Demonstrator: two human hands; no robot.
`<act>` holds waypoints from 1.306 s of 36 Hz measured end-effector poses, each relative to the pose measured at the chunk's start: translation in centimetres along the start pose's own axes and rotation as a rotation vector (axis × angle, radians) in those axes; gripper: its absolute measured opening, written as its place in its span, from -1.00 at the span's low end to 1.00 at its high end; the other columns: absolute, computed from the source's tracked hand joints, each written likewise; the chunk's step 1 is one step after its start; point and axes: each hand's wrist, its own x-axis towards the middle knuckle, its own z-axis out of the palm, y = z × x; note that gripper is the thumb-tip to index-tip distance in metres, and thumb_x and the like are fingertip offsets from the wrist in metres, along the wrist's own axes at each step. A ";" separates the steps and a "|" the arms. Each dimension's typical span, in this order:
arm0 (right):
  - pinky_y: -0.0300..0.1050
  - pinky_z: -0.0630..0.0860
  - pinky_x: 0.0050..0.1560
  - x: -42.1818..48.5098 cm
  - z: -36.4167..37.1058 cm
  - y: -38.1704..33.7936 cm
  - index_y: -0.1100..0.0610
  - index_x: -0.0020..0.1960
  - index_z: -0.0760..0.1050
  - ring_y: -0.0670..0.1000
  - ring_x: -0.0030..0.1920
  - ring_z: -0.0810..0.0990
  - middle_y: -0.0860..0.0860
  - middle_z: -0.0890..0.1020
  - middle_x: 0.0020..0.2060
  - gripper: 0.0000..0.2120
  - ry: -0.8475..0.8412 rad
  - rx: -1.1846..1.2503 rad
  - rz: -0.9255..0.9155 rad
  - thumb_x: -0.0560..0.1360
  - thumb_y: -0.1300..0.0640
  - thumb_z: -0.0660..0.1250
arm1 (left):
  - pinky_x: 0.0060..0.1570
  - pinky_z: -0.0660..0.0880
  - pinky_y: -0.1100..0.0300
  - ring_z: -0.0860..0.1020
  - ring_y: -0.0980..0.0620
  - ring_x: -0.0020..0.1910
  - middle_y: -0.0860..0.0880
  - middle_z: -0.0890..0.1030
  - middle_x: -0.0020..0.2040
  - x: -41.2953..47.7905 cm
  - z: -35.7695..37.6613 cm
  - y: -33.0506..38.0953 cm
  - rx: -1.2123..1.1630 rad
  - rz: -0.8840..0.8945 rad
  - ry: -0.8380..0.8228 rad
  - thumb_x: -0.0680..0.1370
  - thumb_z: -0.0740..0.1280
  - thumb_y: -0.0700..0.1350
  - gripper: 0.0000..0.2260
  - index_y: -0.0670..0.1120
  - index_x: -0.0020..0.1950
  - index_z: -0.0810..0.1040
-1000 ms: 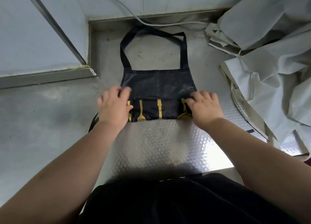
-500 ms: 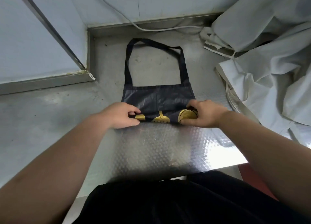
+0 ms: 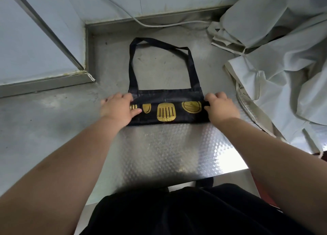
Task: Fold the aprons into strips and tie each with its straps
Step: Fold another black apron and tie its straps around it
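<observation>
Since a moment ago, another fold has widened the dark apron (image 3: 169, 111) into a strip on the metal counter (image 3: 159, 155). Both my left hand (image 3: 117, 109) and right hand (image 3: 220, 109) pinch its ends, its neck strap (image 3: 192, 65) looping beyond.

A white cable (image 3: 141, 22) crosses the steel table (image 3: 44, 114).

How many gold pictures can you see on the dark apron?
4 gold prints on the folded dark navy apron: striped bit by the left hand, small rounded shape, slotted spatula, circle near the right hand. Hands may hide more.
</observation>
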 end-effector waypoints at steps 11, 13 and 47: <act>-0.02 0.10 0.46 -1.1 1.4 -1.0 0.07 0.41 0.27 0.07 0.36 0.35 0.03 0.38 0.38 -0.27 -0.176 -0.233 -0.370 0.42 -0.38 0.20 | 0.25 0.26 0.05 0.33 0.01 0.30 0.08 0.33 0.32 -3.2 1.7 1.1 -0.129 0.324 -0.028 0.37 0.30 0.38 -0.33 0.03 0.35 0.36; -0.03 0.17 0.41 -1.3 1.1 -1.4 0.04 0.37 0.30 0.08 0.29 0.43 0.02 0.46 0.30 -0.38 -0.154 -0.247 -0.389 0.46 -0.31 0.20 | 0.23 0.24 0.08 0.33 0.04 0.29 0.13 0.34 0.31 -3.4 1.3 0.9 -0.069 0.326 -0.055 0.31 0.35 0.38 -0.31 0.09 0.33 0.33; 0.06 0.23 0.33 -4.8 3.5 -4.3 -0.01 0.48 0.16 0.20 0.35 0.27 0.15 0.15 0.42 -0.46 -0.105 -0.034 -0.086 0.57 -0.18 0.13 | 0.42 -0.25 -0.20 -0.27 -0.19 0.51 -0.12 -0.19 0.56 -8.6 5.0 -1.4 -0.085 -0.294 0.010 0.61 -0.09 0.20 -0.44 0.02 0.56 -0.10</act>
